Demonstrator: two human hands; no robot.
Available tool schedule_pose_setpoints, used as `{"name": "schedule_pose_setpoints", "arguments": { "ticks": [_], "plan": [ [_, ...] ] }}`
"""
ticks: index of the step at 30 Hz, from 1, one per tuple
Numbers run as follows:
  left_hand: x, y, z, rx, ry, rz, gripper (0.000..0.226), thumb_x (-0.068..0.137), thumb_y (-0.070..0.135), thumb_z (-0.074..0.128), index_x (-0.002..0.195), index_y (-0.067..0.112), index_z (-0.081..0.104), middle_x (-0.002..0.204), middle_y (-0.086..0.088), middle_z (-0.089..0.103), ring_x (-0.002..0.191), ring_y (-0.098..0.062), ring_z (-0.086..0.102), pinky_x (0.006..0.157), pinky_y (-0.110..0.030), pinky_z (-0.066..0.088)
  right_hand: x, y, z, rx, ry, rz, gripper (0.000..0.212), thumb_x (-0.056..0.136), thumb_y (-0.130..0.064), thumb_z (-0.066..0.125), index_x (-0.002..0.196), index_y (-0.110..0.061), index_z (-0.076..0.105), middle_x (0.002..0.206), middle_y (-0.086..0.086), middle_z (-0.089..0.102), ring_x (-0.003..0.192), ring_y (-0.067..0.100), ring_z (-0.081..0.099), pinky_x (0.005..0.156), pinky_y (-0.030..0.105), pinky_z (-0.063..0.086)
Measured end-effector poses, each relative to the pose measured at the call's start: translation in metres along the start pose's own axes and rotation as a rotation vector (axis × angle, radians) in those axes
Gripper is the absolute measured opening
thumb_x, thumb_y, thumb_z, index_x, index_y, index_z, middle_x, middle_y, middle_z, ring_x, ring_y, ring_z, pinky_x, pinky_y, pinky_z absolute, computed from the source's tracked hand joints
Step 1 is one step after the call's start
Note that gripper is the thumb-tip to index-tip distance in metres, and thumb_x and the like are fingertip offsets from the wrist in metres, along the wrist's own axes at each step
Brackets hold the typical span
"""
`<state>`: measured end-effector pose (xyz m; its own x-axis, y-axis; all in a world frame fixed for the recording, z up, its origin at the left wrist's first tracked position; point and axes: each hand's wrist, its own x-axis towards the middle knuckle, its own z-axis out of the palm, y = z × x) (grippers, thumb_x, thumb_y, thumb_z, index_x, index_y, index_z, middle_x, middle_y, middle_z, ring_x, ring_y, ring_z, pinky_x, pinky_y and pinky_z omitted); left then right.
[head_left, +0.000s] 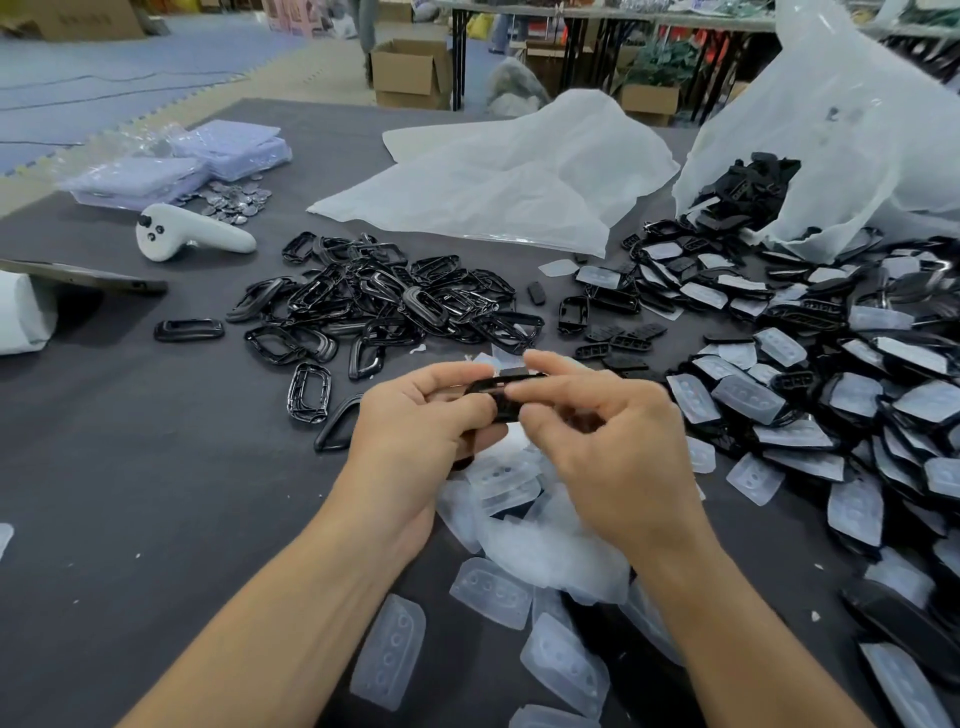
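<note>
Head view: both hands work over the middle of the dark grey table (156, 467), a little in from its near edge. The left hand (415, 421) curls its fingers round a small black plastic key-fob shell (496, 395), thumb on top. The right hand (618, 447) pinches the shell's right end between thumb and forefinger, its other fingers loosely bent. The shell is held clear of the table, between the two hands, above a heap of translucent silicone button pads (498, 483) (whether a pad sits in this shell I cannot tell, as the fingers hide it).

By my reading the step in hand is taking the shell apart. Glossy black ring frames (384, 301) lie piled towards the far-left corner, loose pads lie by the near edge, and unsorted black shells with pads (831, 395) run along the right edge. The next move likely calls for a firm left-hand hold while the right fingers pry the frame off, then dropping each part on its own pile.
</note>
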<state>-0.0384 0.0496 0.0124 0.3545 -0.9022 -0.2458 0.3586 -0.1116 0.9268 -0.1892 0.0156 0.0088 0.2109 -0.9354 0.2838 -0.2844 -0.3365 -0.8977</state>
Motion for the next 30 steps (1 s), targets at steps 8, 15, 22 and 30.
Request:
{"name": "schedule_pose_setpoints", "arguments": {
  "ticks": [8,15,22,30],
  "plan": [
    [0.0019,-0.0004,-0.0011,0.118,-0.062,0.131,0.026,0.09,-0.009,0.069,0.099,0.015,0.076,0.086,-0.008,0.081,0.07,-0.014,0.074,0.065,-0.02,0.059,0.0034,0.0042,0.002,0.323,-0.041,0.213,0.022,0.083,-0.01,0.079,0.098,-0.026,0.077,0.072,0.009,0.076,0.057,0.024,0.071,0.057,0.031,0.058],
    [0.002,-0.0027,-0.0016,0.325,-0.047,0.206,0.022,0.09,0.003,0.074,0.096,0.024,0.077,0.077,-0.009,0.079,0.063,-0.017,0.069,0.074,-0.04,0.063,0.0061,0.0084,0.0001,0.289,-0.11,0.256,0.007,0.088,-0.008,0.075,0.088,-0.016,0.074,0.064,0.007,0.07,0.048,0.018,0.06,0.044,0.025,0.045],
    [0.0008,0.005,-0.0045,0.294,-0.138,0.15,0.03,0.07,0.019,0.08,0.096,0.034,0.08,0.08,-0.016,0.076,0.07,-0.019,0.065,0.076,-0.042,0.056,0.007,0.0054,-0.0013,0.23,-0.175,0.278,0.013,0.09,-0.014,0.076,0.079,-0.02,0.073,0.063,0.006,0.071,0.045,0.016,0.058,0.042,0.021,0.041],
    [-0.0028,-0.0022,-0.0003,0.481,-0.015,0.315,0.024,0.088,0.005,0.078,0.085,0.029,0.077,0.067,0.0,0.077,0.058,-0.014,0.074,0.057,-0.026,0.06,0.0076,0.0045,-0.0032,0.253,-0.146,0.3,0.014,0.088,-0.005,0.075,0.079,-0.014,0.069,0.063,0.011,0.069,0.044,0.019,0.055,0.041,0.02,0.039]
  ]
}}
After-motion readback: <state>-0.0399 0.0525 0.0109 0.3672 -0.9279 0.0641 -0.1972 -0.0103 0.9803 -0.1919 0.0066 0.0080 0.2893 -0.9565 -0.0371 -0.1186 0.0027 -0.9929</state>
